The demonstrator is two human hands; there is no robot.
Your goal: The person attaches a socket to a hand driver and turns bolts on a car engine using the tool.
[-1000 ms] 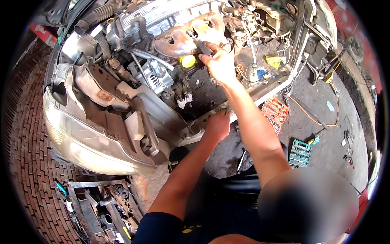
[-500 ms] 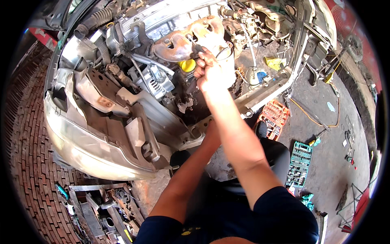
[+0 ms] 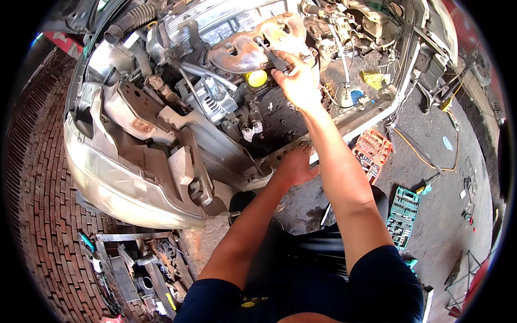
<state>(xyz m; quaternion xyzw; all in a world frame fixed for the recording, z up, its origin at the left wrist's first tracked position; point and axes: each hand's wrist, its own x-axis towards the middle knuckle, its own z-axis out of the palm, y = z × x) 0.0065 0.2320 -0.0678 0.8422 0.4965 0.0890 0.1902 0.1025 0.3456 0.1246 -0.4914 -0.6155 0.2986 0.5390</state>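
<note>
My right hand (image 3: 299,83) is closed round the handle of a dark-handled tool (image 3: 278,61) whose metal shaft points up and left. The shaft's tip meets a rusty exhaust manifold (image 3: 239,57) on the engine; what it touches there is too small to tell. Lower down, my left hand (image 3: 297,164) leans on the metal front crossmember (image 3: 274,159) of the car, thumb spread apart, fingers partly hidden against the metal. Just below the manifold is a round yellow cap (image 3: 256,78). An alternator (image 3: 215,102) sits to the left of it.
A headlight and stripped front panel (image 3: 134,188) fill the left. On the floor at right lie an orange socket case (image 3: 373,148) and a teal socket case (image 3: 404,207). A metal frame with scrap parts (image 3: 137,237) stands lower left. Yellow cloth (image 3: 374,79) lies inside the bay.
The view has shifted a little. My right hand has turned, showing more of the tool's handle, with its tip still at the manifold. More of my left hand shows on the crossmember.
</note>
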